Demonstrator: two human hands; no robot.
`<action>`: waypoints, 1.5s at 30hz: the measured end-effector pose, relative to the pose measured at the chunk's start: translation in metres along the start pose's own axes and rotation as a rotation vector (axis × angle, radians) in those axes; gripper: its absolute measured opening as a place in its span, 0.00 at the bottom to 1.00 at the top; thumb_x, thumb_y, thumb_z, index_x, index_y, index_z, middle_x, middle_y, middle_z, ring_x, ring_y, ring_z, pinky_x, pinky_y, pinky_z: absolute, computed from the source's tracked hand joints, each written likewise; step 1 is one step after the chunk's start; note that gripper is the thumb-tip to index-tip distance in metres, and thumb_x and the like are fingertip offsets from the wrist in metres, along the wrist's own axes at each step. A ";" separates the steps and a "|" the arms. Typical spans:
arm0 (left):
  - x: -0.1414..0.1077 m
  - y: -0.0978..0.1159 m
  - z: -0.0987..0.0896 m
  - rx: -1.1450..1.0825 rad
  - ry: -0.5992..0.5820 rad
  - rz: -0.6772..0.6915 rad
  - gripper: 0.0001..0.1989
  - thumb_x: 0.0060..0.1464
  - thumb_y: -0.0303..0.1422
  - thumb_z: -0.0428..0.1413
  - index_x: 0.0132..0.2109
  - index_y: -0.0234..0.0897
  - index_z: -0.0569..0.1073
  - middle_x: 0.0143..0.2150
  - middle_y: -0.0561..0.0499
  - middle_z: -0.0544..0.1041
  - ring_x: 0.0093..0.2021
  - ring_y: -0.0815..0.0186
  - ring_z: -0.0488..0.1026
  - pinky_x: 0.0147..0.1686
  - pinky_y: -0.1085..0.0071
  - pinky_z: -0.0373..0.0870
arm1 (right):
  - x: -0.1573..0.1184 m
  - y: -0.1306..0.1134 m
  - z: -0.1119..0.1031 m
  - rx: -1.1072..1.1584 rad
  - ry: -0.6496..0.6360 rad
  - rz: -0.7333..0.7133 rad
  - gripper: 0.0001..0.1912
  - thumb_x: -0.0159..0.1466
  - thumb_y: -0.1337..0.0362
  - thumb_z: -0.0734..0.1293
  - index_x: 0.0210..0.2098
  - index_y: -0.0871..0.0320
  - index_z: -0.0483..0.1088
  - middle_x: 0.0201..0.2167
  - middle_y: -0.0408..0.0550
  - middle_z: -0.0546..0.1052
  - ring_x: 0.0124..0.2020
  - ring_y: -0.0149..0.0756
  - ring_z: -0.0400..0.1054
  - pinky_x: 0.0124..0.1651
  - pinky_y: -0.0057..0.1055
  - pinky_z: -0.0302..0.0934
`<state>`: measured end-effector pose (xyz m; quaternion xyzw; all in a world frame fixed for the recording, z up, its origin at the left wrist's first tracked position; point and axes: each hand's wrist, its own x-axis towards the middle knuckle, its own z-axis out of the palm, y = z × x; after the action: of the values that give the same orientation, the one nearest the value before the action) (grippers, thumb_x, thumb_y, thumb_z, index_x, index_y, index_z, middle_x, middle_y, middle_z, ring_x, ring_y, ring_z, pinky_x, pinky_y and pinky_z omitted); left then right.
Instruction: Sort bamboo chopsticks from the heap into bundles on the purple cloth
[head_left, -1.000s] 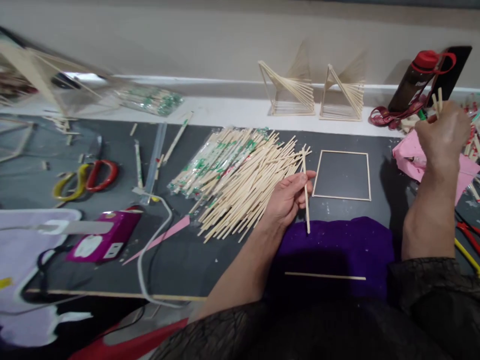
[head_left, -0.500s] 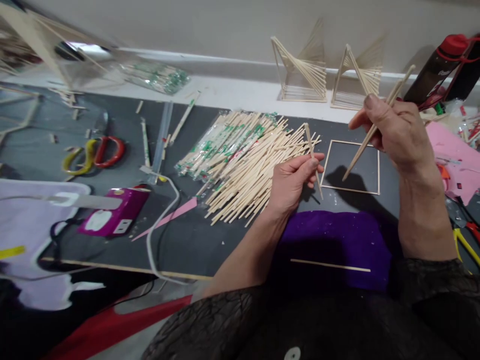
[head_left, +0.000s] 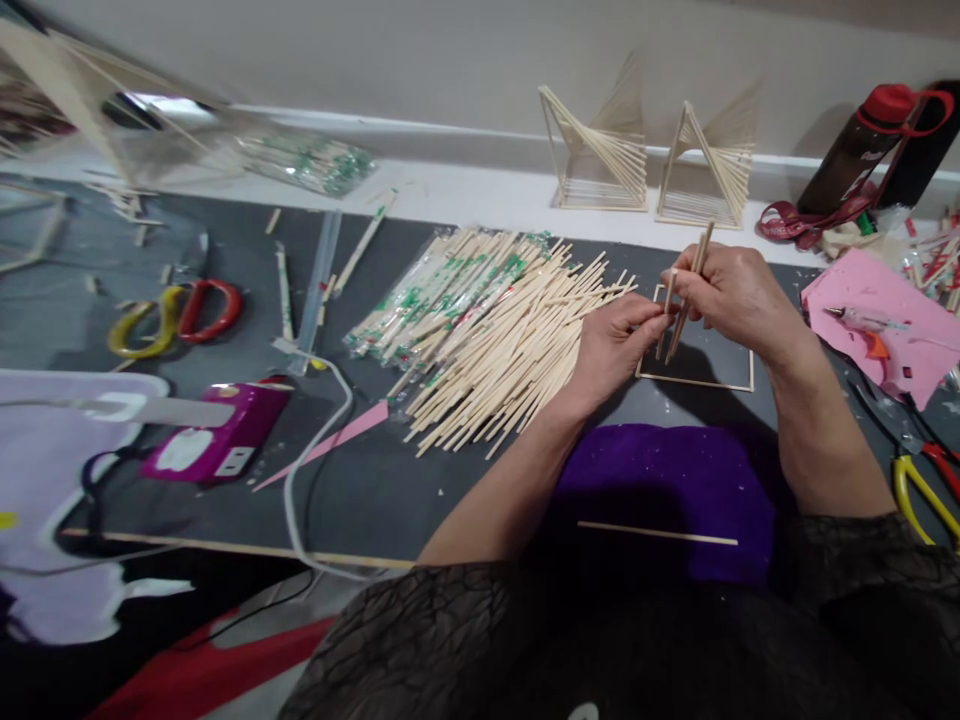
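At a dark table [head_left: 405, 490], backed by a white ledge [head_left: 465, 202]. At near left, a lilac mat [head_left: 67, 450]; at the near edge, between the forearms, a purple cloth [head_left: 697, 470].

Heaped mid-table, the pile [head_left: 510, 350] of loose pale sticks, lying just left of the hands and touching wrapped sticks [head_left: 442, 290] in clear, green-printed film. Standing on the ledge, two twisted stick models, one at left [head_left: 611, 150] and one at right [head_left: 731, 165]. Leaning at far right, a red-capped bottle [head_left: 844, 165]; in front of it, a pink sheet [head_left: 930, 310] bearing a glue gun [head_left: 892, 368].

Bent over the table just right of the pile, the left hand [head_left: 615, 340], with thumb and fingers pinched on a single stick [head_left: 670, 292], held nearly upright. Meeting it closely, the right hand [head_left: 742, 290], curled around a few sticks [head_left: 703, 247] on a slant; exact count hard to tell. Also unclear: whether right thumb and single stick touch.

Lying flat on the table under the hands, partly hidden by them, a square frame [head_left: 694, 383]. At far left, scissors [head_left: 169, 312] with yellow and red handles. Laid across the cloth, one spare stick [head_left: 657, 533].
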<state>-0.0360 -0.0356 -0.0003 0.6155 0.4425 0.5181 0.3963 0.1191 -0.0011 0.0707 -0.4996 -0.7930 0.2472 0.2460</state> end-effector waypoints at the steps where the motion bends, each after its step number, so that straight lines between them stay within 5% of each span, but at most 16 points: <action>1: 0.000 -0.002 0.000 0.000 -0.002 -0.010 0.08 0.57 0.32 0.60 0.30 0.41 0.81 0.31 0.50 0.77 0.34 0.66 0.70 0.34 0.71 0.66 | 0.001 0.002 0.001 0.016 -0.006 -0.002 0.11 0.63 0.65 0.62 0.28 0.59 0.73 0.25 0.47 0.75 0.31 0.34 0.69 0.36 0.30 0.61; 15: 0.001 -0.008 -0.003 -0.056 0.003 -0.079 0.13 0.57 0.41 0.61 0.27 0.40 0.80 0.29 0.50 0.73 0.29 0.69 0.67 0.26 0.74 0.63 | 0.002 0.015 -0.005 0.183 -0.199 -0.050 0.10 0.61 0.64 0.65 0.32 0.61 0.78 0.26 0.46 0.77 0.25 0.27 0.68 0.29 0.27 0.59; 35: 0.012 -0.015 -0.009 -0.031 -0.252 -0.052 0.30 0.54 0.60 0.54 0.27 0.36 0.79 0.24 0.50 0.71 0.26 0.68 0.67 0.30 0.71 0.62 | 0.003 0.016 -0.005 0.156 -0.255 -0.078 0.11 0.62 0.62 0.65 0.35 0.60 0.78 0.32 0.46 0.78 0.30 0.29 0.68 0.33 0.28 0.59; 45: 0.006 -0.009 -0.006 -0.021 -0.222 -0.035 0.19 0.61 0.46 0.56 0.29 0.39 0.80 0.24 0.51 0.72 0.26 0.69 0.67 0.30 0.71 0.62 | 0.002 0.017 -0.007 0.141 -0.258 -0.121 0.10 0.61 0.63 0.66 0.35 0.61 0.79 0.27 0.44 0.76 0.28 0.28 0.67 0.31 0.27 0.58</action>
<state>-0.0428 -0.0271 -0.0061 0.6572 0.4011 0.4441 0.4583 0.1346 0.0085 0.0655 -0.3966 -0.8273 0.3491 0.1907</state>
